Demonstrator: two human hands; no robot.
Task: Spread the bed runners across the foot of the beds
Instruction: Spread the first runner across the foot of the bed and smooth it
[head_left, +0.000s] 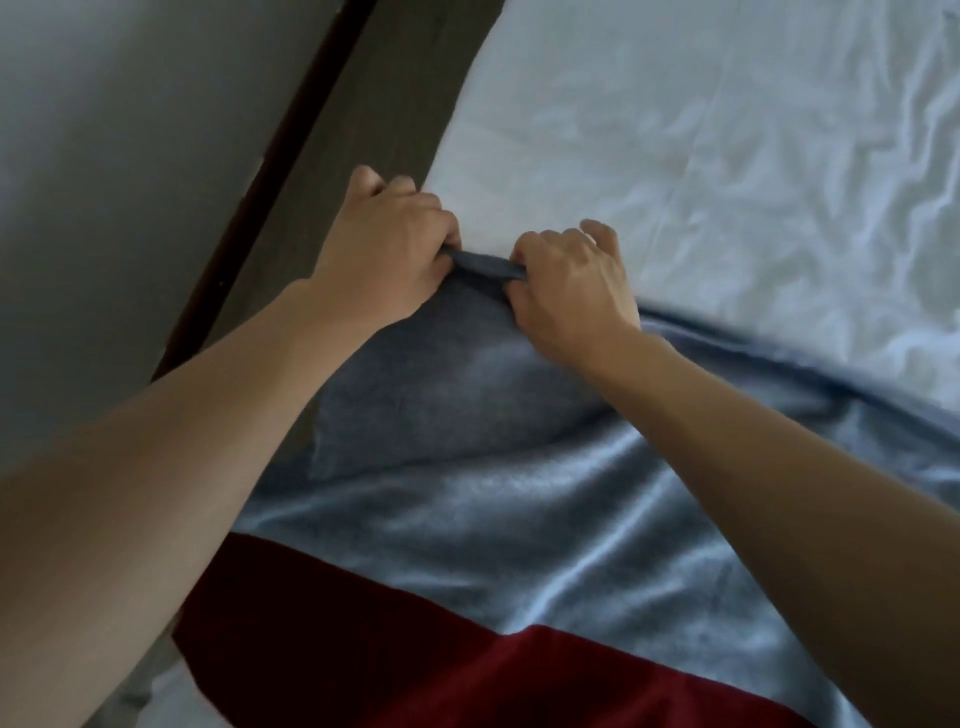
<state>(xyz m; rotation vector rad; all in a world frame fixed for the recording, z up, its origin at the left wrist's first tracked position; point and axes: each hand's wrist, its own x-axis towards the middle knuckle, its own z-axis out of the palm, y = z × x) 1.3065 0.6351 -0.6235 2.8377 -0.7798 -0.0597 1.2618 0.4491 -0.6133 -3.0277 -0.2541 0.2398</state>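
A soft blue-grey bed runner (493, 509) lies rumpled across a bed with a wrinkled white sheet (727, 156). My left hand (384, 249) and my right hand (571, 280) sit close together at the runner's far edge near the bed's left side. Both grip that edge, fingers curled round a bunched fold of cloth stretched between them. The runner rises in a hump under the two hands and falls in folds toward me and to the right.
A dark red cloth (363, 649) covers the bottom of the view, over the runner's near part. Left of the bed runs a dark floor strip (332, 171) and a dark skirting line below a pale grey wall (104, 182).
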